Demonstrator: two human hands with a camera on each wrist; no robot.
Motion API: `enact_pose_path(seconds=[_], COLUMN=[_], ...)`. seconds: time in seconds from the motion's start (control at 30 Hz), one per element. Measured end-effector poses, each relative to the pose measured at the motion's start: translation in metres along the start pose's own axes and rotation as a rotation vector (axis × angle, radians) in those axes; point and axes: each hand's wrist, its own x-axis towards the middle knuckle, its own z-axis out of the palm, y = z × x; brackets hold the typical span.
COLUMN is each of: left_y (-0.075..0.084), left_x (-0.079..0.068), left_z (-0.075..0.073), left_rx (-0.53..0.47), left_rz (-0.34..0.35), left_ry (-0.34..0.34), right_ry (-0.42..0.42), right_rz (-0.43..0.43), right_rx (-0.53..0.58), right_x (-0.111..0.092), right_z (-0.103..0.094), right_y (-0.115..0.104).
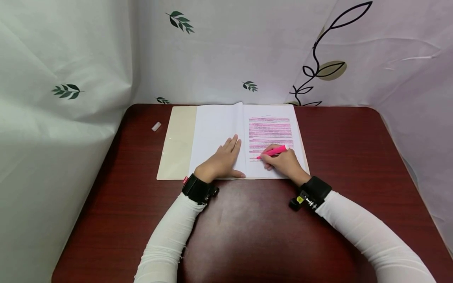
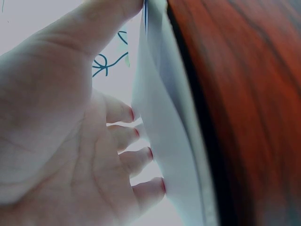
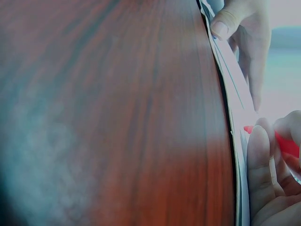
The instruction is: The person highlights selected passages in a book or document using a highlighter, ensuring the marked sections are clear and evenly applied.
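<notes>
A pink highlighter (image 1: 276,151) is pinched in my right hand (image 1: 286,163), its tip on the lower lines of the printed right-hand page (image 1: 270,133). Most of the text there is marked pink. My left hand (image 1: 222,159) rests with fingers spread on the blank left page (image 1: 216,129), near the fold. In the left wrist view its fingertips (image 2: 157,187) press on the paper (image 2: 162,117). The right wrist view shows part of the highlighter (image 3: 287,145) between the fingers, with the left thumb (image 3: 225,24) on the page's near edge.
The pages lie in an opened cream folder (image 1: 177,141) on a dark red wooden table (image 1: 247,232). A small whitish block (image 1: 156,126) lies left of the folder. A patterned cloth (image 1: 219,51) hangs behind the table.
</notes>
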Motion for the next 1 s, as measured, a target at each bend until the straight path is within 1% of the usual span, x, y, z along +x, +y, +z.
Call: enact_pose_path(seconds=[0.4, 0.87, 1.0], left_y=[-0.001, 0.0, 0.0], left_x=[0.001, 0.0, 0.0], left_z=[0.001, 0.0, -0.001], left_rx=[0.004, -0.003, -0.01], left_rz=[-0.001, -0.006, 0.001], left_ry=[-0.003, -0.009, -0.006], right_ry=[0.01, 0.028, 0.023], right_rz=[0.008, 0.009, 0.016], right_rx=[0.002, -0.053, -0.024], right_x=[-0.002, -0.005, -0.005], right_z=[-0.004, -0.01, -0.011], right_y=[0.0, 0.003, 0.004])
